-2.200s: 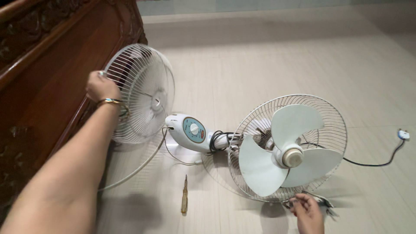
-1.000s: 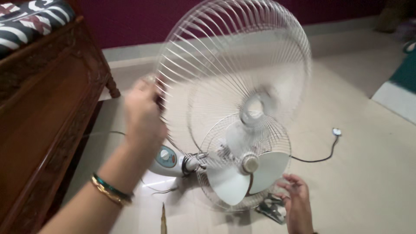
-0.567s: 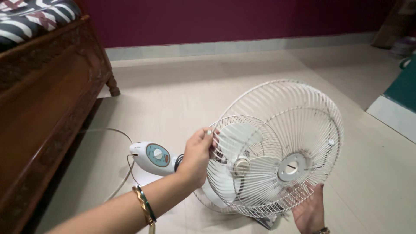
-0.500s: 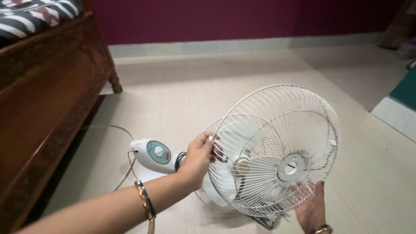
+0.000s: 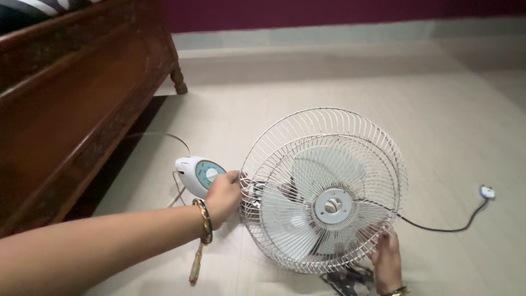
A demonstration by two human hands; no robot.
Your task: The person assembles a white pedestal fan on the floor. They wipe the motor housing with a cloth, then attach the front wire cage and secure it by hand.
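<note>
The fan blades (image 5: pixel 307 214) show only dimly behind the white front grille (image 5: pixel 324 189), and a metal piece (image 5: pixel 345 279) at 6 o'clock is cut off by the frame edge. A screwdriver (image 5: pixel 195 266) lies at the grille's 8 o'clock, partly under the left forearm, with the control base (image 5: pixel 198 174) at 9 o'clock and the plug (image 5: pixel 486 192) at 3. The left hand (image 5: pixel 223 196) closes on the grille rim at 9 o'clock and the right hand (image 5: pixel 387 257) grips the rim at 5 o'clock, both arms stretched forward over the tiled floor (image 5: pixel 466 126).

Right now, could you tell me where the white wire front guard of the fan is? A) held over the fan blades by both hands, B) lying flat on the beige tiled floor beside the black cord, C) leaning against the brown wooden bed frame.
A: the white wire front guard covers the pale blades, with the left hand at its left rim and the right hand at its lower right rim.
</note>
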